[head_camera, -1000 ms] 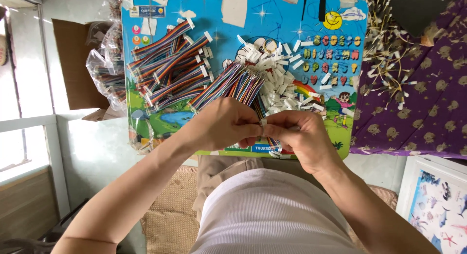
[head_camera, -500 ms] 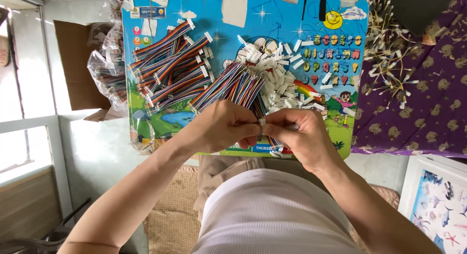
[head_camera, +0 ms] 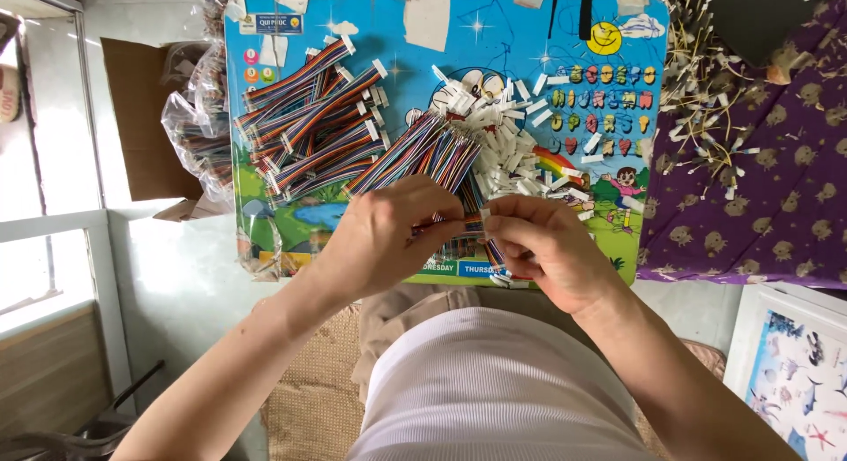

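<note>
2 hands pinch ribbon cable point(head_camera: 459, 223) near board edge point(head_camera: 459, 280).

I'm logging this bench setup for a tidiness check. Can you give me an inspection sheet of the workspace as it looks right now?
Surface: colourful cartoon board serving as the worktop, tape patches along its top edge.
Job's things: a rainbow ribbon cable pinched between both hands; small white connectors heaped mid-board.
Clutter: plastic bags of more cables off the board's left edge; a cardboard box behind them.
Grippers: left hand and right hand both closed on the ribbon cable, fingertips meeting.
Cables: stacked rainbow bundles on the board's left half; loose wire pieces on the purple cloth.
Surroundings: woven mat below; sea-creature picture at lower right.
</note>
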